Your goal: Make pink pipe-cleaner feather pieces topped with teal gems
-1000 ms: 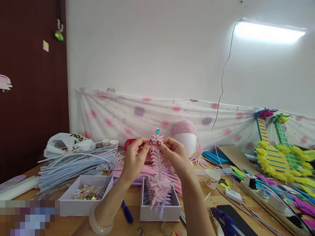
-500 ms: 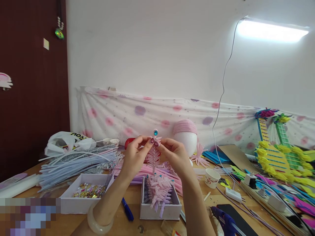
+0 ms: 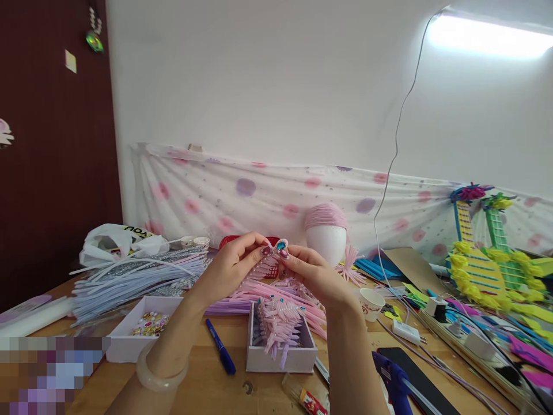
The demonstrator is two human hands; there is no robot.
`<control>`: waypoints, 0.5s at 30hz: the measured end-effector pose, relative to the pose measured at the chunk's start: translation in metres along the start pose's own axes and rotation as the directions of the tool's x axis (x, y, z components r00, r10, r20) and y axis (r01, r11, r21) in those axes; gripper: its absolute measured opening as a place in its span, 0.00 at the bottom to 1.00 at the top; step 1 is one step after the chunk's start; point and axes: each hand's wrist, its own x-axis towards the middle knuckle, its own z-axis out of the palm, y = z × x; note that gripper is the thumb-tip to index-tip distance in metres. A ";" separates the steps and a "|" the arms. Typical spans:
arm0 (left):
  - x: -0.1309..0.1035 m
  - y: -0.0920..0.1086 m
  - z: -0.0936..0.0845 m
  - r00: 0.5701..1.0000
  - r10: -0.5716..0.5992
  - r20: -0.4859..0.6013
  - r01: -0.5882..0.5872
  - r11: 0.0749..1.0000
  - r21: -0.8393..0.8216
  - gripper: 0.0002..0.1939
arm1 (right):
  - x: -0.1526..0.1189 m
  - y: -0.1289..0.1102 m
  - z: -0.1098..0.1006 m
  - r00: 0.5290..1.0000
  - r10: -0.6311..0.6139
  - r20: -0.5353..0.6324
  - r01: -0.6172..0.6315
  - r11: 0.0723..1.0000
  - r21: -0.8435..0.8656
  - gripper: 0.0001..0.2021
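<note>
My left hand (image 3: 228, 266) and my right hand (image 3: 322, 276) meet at mid-view, both pinching a pink pipe-cleaner feather (image 3: 260, 270). A blue gem (image 3: 281, 246) sits at its top, close to my right thumb. The feather's body slants down to the left, partly behind my left fingers. Below my hands, a pile of similar pink pieces (image 3: 279, 328) with blue gems lies in a white box (image 3: 283, 363). Behind them, pink pipe cleaners (image 3: 254, 297) are spread over the table.
On the left are a box (image 3: 118, 347) of gems and beads and a bundle of pale pipe cleaners (image 3: 125, 288). A blue marker (image 3: 221, 349) lies in front. To the right stand a paper cup (image 3: 371, 302), a glue gun (image 3: 395, 380) and a power strip (image 3: 462, 354). A white foam head (image 3: 326, 239) stands behind.
The feather has tilted from upright to slanting, its gem end moving right and slightly down. Both hands still pinch it. The view has shifted slightly.
</note>
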 end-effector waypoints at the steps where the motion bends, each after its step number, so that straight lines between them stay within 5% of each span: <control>1: 0.000 0.000 -0.002 1.000 0.009 0.007 -0.009 1.000 0.019 0.10 | 0.000 0.000 -0.001 1.000 0.006 0.029 -0.006 1.000 0.019 0.15; 10: -0.003 0.006 -0.008 0.998 -0.015 0.057 0.018 0.999 -0.047 0.13 | 0.005 0.001 0.002 0.990 0.040 0.135 -0.077 0.958 0.276 0.11; 15: -0.004 0.008 -0.008 1.000 -0.004 0.000 0.004 0.999 -0.054 0.13 | 0.007 0.001 0.010 0.998 -0.019 0.057 -0.001 0.943 0.332 0.10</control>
